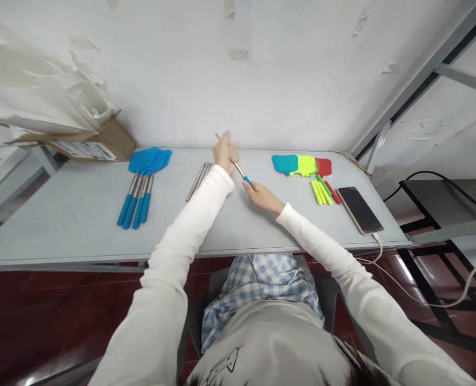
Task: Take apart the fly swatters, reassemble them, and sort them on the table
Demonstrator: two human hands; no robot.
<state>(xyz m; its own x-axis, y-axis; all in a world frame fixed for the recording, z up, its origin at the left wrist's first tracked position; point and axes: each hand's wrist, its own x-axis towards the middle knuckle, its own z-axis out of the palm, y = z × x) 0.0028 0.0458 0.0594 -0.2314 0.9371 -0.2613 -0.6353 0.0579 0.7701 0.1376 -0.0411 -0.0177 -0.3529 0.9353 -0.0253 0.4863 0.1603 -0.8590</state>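
Observation:
My right hand [264,197] is closed around a blue handle [246,181] fitted on a metal rod [239,170], held slantwise over the middle of the table. The rod runs up to my left hand [225,153], which is closed around it and smeared by motion. A thin rod tip shows beyond the left fingers. Partly covered by my left forearm, several loose metal rods [196,182] lie on the table. To the left, several blue tools [139,185], which look like fly swatters, lie side by side with flat blue heads, metal shafts and blue handles.
Flat blue [285,163], yellow-green [305,164] and red [324,166] heads lie at the back right. Loose yellow-green handles [317,193], with green and red ones, lie before them. A phone [359,210] charges near the right end. A cardboard box [113,140] stands back left.

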